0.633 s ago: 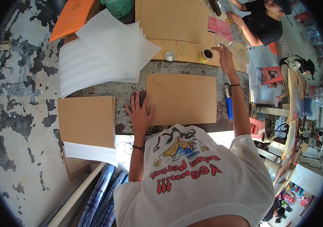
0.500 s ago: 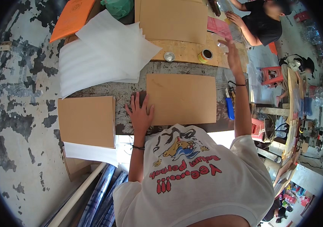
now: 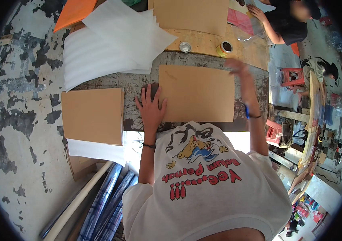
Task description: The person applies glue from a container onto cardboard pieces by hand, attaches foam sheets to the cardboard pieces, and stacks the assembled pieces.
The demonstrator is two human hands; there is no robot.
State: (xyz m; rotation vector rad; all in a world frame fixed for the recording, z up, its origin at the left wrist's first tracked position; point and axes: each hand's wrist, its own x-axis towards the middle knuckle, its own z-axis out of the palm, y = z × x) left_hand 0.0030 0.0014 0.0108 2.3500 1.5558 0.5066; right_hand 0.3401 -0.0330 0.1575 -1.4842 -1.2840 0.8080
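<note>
A brown board point(image 3: 197, 93) lies flat at the middle of a worn grey table point(image 3: 134, 86), long side across. The left hand point(image 3: 151, 107) rests on the board's 9 o'clock edge, palm down, fingers spread wide and gripping nothing. It looks set there to pin the board so it cannot slide.

The right hand point(image 3: 239, 68) hovers at the board's 1 o'clock corner. It is blurred, so I cannot tell how far open it is or whether it holds anything. A blue pen-like thing point(image 3: 246, 112) shows by that wrist; how it is carried is unclear.

At 12 o'clock from the board, just past the table's far edge, a small metal lid point(image 3: 185, 47) and an open yellow can point(image 3: 224, 48) sit on a plywood sheet point(image 3: 211, 44). They are near the right hand, likely kept within easy reach. A second brown board point(image 3: 191, 14) lies beyond them.

At 10 o'clock, white foam sheets point(image 3: 106, 44) fan out in a loose pile, with an orange sheet point(image 3: 74, 12) behind them. At 9 o'clock, a stack of boards point(image 3: 92, 116) sits squared up over a white sheet point(image 3: 94, 150), close by the left arm. At 7 o'clock, rolled blue checked material point(image 3: 102, 205) and a pale pole point(image 3: 78, 201) lean low against the table.

At 2 o'clock, another person point(image 3: 287, 24) in dark clothes works at the far end, apart from this pair of hands. A red stool point(image 3: 293, 76) stands at 3 o'clock.
</note>
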